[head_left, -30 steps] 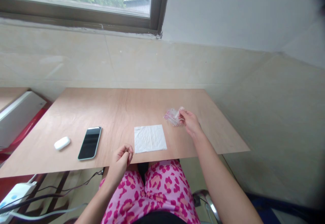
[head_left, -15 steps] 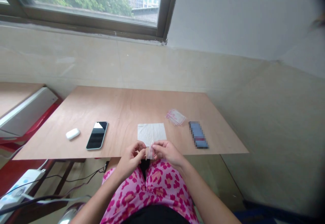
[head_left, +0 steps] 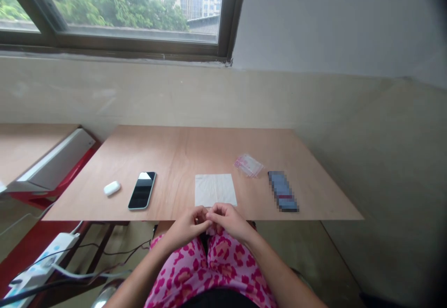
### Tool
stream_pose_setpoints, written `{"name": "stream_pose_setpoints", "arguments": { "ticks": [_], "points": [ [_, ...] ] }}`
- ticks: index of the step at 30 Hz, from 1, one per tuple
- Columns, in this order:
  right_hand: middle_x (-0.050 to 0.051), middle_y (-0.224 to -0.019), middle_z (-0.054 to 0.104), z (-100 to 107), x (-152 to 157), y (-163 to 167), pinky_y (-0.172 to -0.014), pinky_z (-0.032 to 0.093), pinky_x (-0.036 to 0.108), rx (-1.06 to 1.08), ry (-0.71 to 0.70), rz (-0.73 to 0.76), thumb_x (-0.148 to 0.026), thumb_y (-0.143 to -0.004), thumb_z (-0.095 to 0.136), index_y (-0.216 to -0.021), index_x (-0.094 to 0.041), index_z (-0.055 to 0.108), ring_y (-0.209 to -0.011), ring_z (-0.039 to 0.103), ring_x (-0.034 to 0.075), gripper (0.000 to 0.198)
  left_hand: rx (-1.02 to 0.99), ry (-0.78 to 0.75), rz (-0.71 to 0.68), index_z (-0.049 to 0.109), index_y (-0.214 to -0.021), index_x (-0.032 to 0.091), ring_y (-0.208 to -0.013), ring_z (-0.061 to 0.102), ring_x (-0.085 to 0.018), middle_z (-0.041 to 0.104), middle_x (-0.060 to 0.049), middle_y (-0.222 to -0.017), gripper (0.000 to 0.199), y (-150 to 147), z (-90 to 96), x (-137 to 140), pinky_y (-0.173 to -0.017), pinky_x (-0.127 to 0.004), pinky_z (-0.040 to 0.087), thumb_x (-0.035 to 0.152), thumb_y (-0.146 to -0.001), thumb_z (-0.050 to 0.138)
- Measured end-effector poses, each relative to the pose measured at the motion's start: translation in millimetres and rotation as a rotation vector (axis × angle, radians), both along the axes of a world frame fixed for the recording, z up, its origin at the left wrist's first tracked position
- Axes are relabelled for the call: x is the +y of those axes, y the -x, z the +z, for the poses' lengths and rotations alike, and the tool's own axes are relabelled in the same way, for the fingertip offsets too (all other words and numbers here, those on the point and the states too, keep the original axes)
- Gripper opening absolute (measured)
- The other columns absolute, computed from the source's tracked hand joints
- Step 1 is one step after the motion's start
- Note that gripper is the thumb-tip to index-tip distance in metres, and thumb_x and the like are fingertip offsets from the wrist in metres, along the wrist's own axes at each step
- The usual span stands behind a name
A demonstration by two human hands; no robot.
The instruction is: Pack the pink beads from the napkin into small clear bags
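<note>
My left hand [head_left: 191, 225] and my right hand [head_left: 227, 219] meet at the table's front edge, above my lap. Both are closed in a pinch, their fingertips touching. Between them is a small clear plastic bag [head_left: 211, 230], mostly hidden by the fingers; only a pale bit shows below. Just beyond the hands a white paper napkin [head_left: 215, 189] lies flat on the wooden table [head_left: 181, 152]. Behind it to the right rests a loose pile of small clear bags [head_left: 249, 165] with pink markings.
A phone with a dark screen [head_left: 142, 191] and a white earbud case [head_left: 112, 188] lie on the left. Another phone [head_left: 282, 191], its screen blurred out, lies on the right. A power strip [head_left: 45, 261] with cables is low at the left, below table height.
My hands have come closer together, and the clear bag that showed between them is now largely covered by fingers. The view has shifted slightly, so the table sits lower and further right.
</note>
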State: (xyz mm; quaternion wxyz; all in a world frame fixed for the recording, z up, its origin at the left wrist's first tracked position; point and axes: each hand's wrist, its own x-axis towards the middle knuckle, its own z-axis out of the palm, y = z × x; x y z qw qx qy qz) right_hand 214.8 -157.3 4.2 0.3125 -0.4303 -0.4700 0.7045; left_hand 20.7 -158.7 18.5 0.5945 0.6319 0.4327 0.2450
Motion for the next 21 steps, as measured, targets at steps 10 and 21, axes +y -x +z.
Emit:
{"name": "stream_pose_setpoints", "arguments": {
  "ticks": [10,21],
  "points": [
    [-0.002,-0.064,0.062,6,1,-8,-0.051,0.037,0.024,-0.025,-0.052,0.054,-0.057,-0.084,0.073,-0.081,-0.019,0.064,-0.053,0.051,0.011,0.039,-0.059,-0.046,-0.118,0.073,-0.087,0.015,-0.080,0.060,-0.020,0.069,-0.007,-0.085,0.040,3,20.2,1,-0.076,-0.030,0.046,0.045,-0.101,0.050],
    [-0.002,-0.067,0.060,-2,-4,-2,-0.059,0.039,0.024,-0.153,-0.147,0.041,-0.030,-0.082,0.068,-0.074,-0.019,0.059,-0.061,0.051,0.013,0.016,0.237,-0.216,-0.049,0.054,-0.063,0.017,-0.058,0.042,-0.013,0.048,0.003,-0.059,0.031,3,5.6,1,-0.056,-0.025,0.028,0.029,-0.092,0.053]
  ]
}}
